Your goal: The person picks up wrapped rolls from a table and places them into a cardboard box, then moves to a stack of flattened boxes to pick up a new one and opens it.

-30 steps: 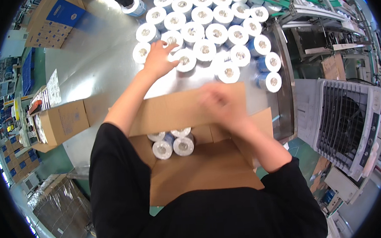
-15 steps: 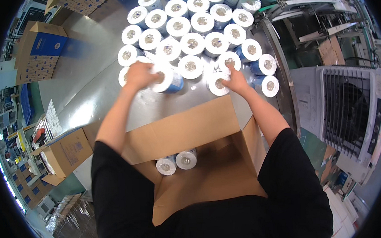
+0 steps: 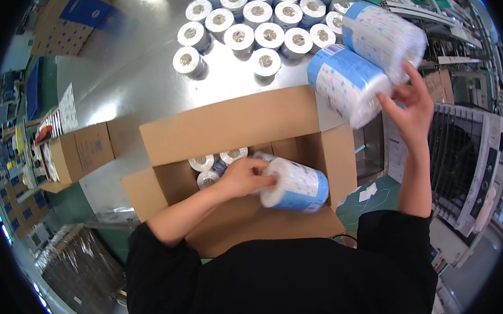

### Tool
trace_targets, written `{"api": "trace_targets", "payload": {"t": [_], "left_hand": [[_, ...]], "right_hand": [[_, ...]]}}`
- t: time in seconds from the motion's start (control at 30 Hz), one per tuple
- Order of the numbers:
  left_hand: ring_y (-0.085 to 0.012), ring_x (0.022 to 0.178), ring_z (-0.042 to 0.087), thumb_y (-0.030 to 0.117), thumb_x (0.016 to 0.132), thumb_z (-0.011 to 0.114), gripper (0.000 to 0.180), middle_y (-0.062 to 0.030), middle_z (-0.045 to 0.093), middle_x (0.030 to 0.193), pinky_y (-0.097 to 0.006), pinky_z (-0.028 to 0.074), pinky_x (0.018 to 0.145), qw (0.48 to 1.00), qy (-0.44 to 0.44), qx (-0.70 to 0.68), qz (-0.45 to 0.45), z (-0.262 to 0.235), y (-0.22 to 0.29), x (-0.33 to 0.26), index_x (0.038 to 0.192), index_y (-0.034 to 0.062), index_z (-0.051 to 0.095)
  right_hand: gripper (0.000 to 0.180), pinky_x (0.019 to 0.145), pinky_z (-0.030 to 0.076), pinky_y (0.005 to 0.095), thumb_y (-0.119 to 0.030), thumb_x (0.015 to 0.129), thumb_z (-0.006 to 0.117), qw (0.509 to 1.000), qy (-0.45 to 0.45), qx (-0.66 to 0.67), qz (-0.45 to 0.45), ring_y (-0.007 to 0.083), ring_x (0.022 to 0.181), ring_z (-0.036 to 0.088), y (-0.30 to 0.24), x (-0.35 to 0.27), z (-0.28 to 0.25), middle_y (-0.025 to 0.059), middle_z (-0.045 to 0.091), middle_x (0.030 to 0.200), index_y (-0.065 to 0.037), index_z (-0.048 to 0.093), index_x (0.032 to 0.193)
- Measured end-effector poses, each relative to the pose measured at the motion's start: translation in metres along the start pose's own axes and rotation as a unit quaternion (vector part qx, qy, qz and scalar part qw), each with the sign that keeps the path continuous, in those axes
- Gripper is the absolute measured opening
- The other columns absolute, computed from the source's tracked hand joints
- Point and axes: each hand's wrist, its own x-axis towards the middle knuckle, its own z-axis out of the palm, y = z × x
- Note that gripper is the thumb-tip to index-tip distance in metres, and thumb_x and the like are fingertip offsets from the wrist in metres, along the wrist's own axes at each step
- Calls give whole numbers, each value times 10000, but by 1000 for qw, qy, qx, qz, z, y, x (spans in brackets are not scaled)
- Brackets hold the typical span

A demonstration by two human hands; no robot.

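My left hand point(image 3: 242, 178) is over the open cardboard box point(image 3: 227, 124), its fingers closed at the core end of a plastic-wrapped paper roll point(image 3: 300, 187) tilted on its side. Part of another roll shows behind those fingers; whether I grip it too is unclear. Up at the right, my right hand point(image 3: 413, 110) pinches two wrapped rolls by their ends: a nearer blue-and-white paper roll point(image 3: 344, 81) and a farther paper roll point(image 3: 383, 39), both slanted in the air. Inside the box, several white-topped rolls point(image 3: 202, 162) stand at the left.
Many upright wrapped rolls point(image 3: 257, 12) crowd the far part of the metal table point(image 3: 128, 78). Another carton point(image 3: 86, 151) stands at left, and a blue-marked carton point(image 3: 71, 24) at far left. Metal conveyor framing point(image 3: 420, 6) and a grey slatted unit point(image 3: 462, 157) line the right.
Both hands have come off the table rolls. My left hand has brought a roll down over the box; my right has lifted two rolls up to the right. More rolls now show inside the box.
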Motion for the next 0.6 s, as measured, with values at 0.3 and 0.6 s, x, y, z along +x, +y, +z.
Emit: {"api": "trace_targets", "payload": {"t": [0.3,0.6], "left_hand": [[-302,1168,385,329,760,620,434,-139,462,1233,-444,348,922,798,151,571,120,66,-160,100,1118,83,609],[-308,1159,489,405,840,597,445,-174,449,1311,-401,404,954,905,-162,393,10,-7,-43,19,1195,136,592]], "right_hand": [[610,551,496,383,-74,745,607,795,-556,-214,-114,285,646,620,-76,-123,85,144,594,685,78,341,1272],[625,675,525,390,-231,731,703,749,-582,-317,30,306,817,659,28,-150,201,195,660,864,106,458,1197]]}}
